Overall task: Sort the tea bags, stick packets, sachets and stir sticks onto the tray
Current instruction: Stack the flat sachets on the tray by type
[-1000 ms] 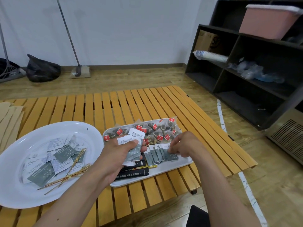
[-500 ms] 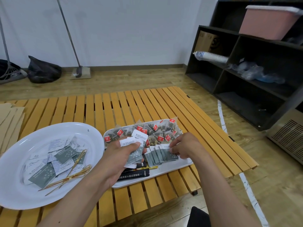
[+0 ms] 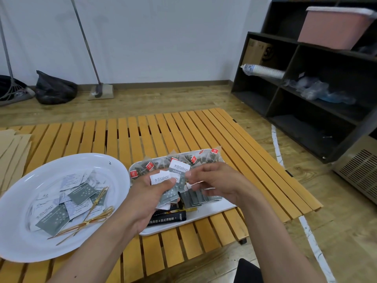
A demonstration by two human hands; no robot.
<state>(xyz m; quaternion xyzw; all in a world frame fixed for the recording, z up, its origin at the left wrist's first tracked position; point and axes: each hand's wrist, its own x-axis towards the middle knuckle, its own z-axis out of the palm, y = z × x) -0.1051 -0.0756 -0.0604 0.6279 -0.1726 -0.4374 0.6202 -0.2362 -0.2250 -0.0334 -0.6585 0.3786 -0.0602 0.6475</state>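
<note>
My left hand (image 3: 149, 197) grips a fanned stack of grey-and-white sachets (image 3: 172, 176) above the white tray (image 3: 216, 211). My right hand (image 3: 214, 180) has its fingertips at the stack's right edge, pinching one sachet. On the tray lie tea bags with red tags (image 3: 193, 159) along the far side, a row of grey sachets (image 3: 195, 198) in the middle, and black stick packets (image 3: 169, 218) at the near edge. A large white plate (image 3: 18, 237) to the left holds more sachets (image 3: 61, 213) and bundled stir sticks (image 3: 89, 220).
Everything sits on a low table of orange wooden slats (image 3: 142, 135). Cardboard sheets (image 3: 10, 148) lie at its left end. A dark shelf unit (image 3: 306, 88) with a pink bin stands at the right. A mop and black bag lean by the far wall.
My right hand rose from the sachet row on the tray and moved left to the stack in my left hand, which lifted slightly.
</note>
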